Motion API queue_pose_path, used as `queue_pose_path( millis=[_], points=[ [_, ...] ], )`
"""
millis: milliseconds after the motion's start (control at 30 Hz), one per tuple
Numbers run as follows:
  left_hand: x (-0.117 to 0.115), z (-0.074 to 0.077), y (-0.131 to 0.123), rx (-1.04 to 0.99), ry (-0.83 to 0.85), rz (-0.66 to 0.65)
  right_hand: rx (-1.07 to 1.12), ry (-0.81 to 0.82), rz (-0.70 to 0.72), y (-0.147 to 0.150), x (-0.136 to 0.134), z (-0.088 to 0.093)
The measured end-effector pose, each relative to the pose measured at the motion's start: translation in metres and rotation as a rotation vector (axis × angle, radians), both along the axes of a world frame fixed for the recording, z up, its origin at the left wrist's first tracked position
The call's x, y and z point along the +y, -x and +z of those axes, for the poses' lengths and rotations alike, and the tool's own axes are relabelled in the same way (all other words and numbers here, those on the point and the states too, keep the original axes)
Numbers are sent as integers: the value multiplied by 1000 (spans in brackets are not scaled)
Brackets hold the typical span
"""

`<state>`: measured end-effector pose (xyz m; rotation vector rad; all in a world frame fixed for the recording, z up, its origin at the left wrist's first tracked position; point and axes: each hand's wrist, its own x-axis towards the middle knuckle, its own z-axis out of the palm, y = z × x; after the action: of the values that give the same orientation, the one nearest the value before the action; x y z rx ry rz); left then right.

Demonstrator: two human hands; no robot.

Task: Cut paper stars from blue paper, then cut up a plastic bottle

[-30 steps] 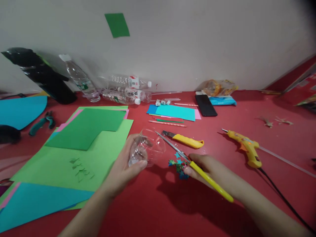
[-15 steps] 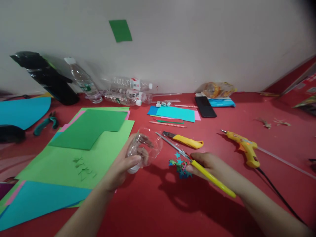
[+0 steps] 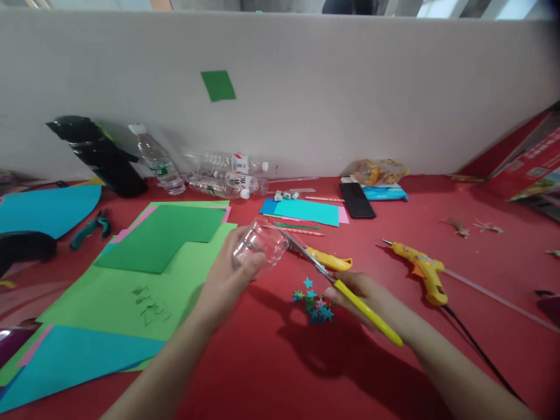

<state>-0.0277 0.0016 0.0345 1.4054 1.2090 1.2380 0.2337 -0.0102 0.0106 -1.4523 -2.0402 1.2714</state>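
Note:
My left hand (image 3: pixel 231 271) is wrapped round a cut piece of clear plastic bottle (image 3: pixel 268 240), its cut rim facing right. In my right hand (image 3: pixel 365 297) are scissors with yellow handles (image 3: pixel 365 312); their blades reach up and left to the rim of the plastic. Whether the blades touch it, I cannot tell. A small pile of paper stars (image 3: pixel 315 303) in blue, green and pink lies on the red table, below the blades. Just behind the scissors lies a yellow utility knife (image 3: pixel 330 259), partly covered by them.
Green paper sheets (image 3: pixel 192 303) spread on the left, near pliers (image 3: pixel 90 228). Bottles (image 3: pixel 227 181) lie along the wall, beside a standing bottle (image 3: pixel 160 160) and a black flask (image 3: pixel 102 157). A phone (image 3: pixel 357 200) is at the back; a yellow glue gun (image 3: pixel 422 268) with a cord lies right.
The view has tilted up, showing the top of the wall. My left hand has turned the plastic piece, and its rim and the scissor blades have come closer together.

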Motion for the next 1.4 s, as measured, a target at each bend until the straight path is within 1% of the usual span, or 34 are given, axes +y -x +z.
queue_pose_path(
  millis=[133, 233, 367, 467, 633, 733, 800, 967, 1133, 1233, 1400],
  points=[
    [-3, -3, -2, 31, -16, 17, -76, -35, 27, 0, -1, 4],
    [-5, -10, 3, 18, -26, -18, -105, -58, 50, 1, -3, 3],
    [-5, -16, 11, 26, -35, -60, -99, -32, 56, 1, -6, -1],
    [-5, -18, 13, 39, -42, -61, -90, -11, 43, 3, -6, -3],
    [-6, -19, 14, 41, -28, -48, -59, 36, 15, 5, -6, -10],
    [-5, -18, 15, 56, -25, -51, -68, 17, 29, 3, -5, -13],
    [-5, -18, 15, 60, -27, -47, -86, -4, 27, 2, -4, -11],
    [-5, -21, 16, -6, -15, -39, -80, 21, 27, 4, -5, -4],
    [-5, -23, 17, 32, -7, -67, -115, 30, 26, 8, -8, -6],
    [-6, -22, 15, 21, -8, -76, -146, 17, 4, 9, -10, -7],
    [-10, -22, 8, -8, 18, -114, -91, -33, -27, 9, -12, -4]
  ],
)
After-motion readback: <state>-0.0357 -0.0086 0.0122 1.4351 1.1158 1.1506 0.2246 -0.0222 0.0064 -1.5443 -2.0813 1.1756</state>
